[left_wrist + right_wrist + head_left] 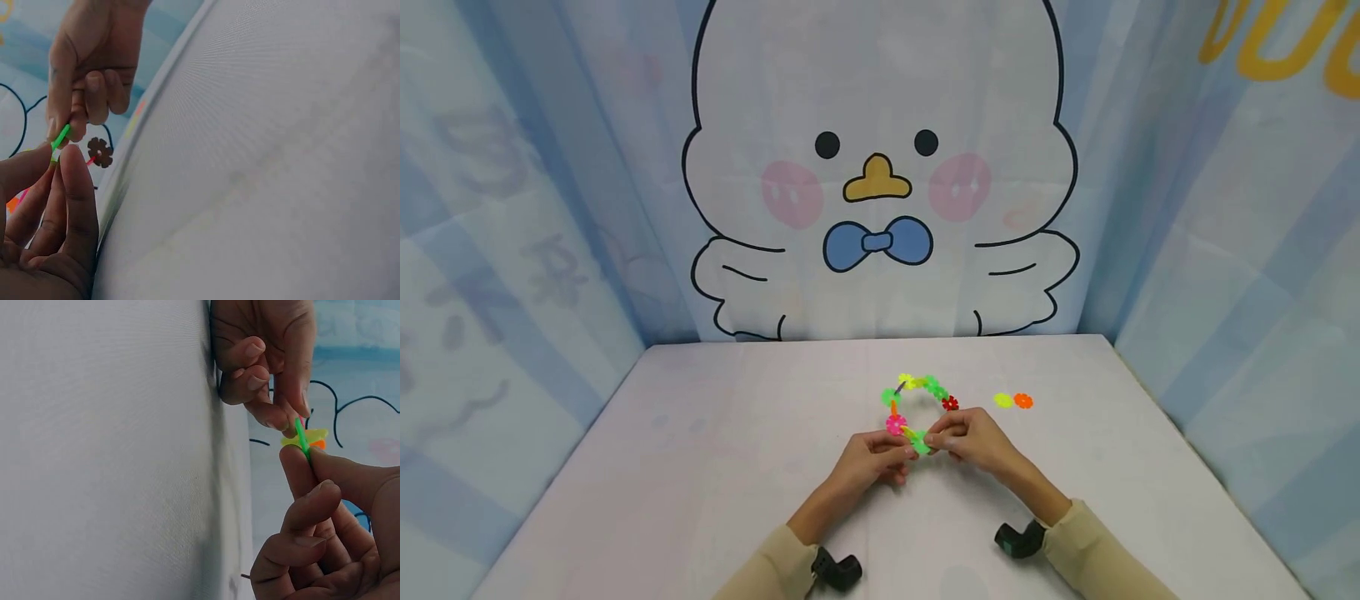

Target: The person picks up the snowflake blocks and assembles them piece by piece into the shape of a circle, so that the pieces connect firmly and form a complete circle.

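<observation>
A partial ring of interlocked plastic snowflake discs (896, 425), in pink, orange, yellow, green and red, stands out over the table in front of both hands. At its near end is a bright green disc (920, 443), seen almost edge-on in the right wrist view. My right hand (977, 439) pinches this green disc between thumb and index finger. From the other side my left hand (865, 462) pinches the ring close to the same disc, its fingertips partly hiding the joint. Beside the right fingers hangs the red disc (951, 403).
Two loose discs, one yellow (1003, 401) and one orange (1023, 401), lie on the white table (737, 467) to the right of the ring. Printed curtains (880, 292) stand behind the table and at both sides. Black wrist cameras (1019, 540) stick out at both sleeves.
</observation>
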`<state>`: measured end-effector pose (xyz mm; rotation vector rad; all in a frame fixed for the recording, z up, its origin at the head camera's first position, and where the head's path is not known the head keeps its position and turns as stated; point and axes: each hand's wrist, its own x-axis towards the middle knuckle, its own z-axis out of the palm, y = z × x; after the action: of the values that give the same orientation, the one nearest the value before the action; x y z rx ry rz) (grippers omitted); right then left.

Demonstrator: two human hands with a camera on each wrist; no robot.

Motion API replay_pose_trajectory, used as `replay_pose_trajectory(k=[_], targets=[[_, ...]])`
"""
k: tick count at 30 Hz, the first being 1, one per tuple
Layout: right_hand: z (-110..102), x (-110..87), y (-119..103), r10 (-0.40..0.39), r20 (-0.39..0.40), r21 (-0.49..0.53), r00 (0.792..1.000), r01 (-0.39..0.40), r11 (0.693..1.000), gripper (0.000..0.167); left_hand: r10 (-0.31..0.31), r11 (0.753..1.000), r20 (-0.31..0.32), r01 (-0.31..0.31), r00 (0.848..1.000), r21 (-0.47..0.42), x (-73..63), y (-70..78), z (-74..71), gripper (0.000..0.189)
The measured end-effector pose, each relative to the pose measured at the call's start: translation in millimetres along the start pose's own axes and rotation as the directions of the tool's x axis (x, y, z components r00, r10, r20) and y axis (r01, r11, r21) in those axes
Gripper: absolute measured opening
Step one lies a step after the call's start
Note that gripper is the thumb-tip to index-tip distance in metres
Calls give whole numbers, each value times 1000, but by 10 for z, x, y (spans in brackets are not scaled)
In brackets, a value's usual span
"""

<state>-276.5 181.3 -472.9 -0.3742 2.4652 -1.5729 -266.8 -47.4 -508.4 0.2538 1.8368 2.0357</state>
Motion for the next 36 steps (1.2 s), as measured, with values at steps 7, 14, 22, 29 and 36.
replay_pose_trajectory(k=[7, 14, 22, 29, 36], targets=[[41, -15, -25, -25, 0, -43, 1000, 25, 999, 19, 5, 1000, 4, -5, 1000, -4, 5, -10, -11, 28], [66, -12, -14, -49, 0, -71, 999, 49, 996, 17, -7, 1000, -6, 7, 1000, -11, 6, -16, -17, 28], [64, -3, -13, -78, 21, -107, 997, 80, 991, 15, -13, 1000, -13, 13, 1000, -12, -10, 2, -32, 26], [-143, 3, 4, -49, -11, -186, 999, 46, 981, 18, -2, 1000, -21, 2, 1000, -21, 17, -9, -54, 22], [-619, 48, 136, 46, -102, -277, 994, -73, 958, 20, -15, 999, -24, 14, 1000, -41, 26, -17, -79, 21]])
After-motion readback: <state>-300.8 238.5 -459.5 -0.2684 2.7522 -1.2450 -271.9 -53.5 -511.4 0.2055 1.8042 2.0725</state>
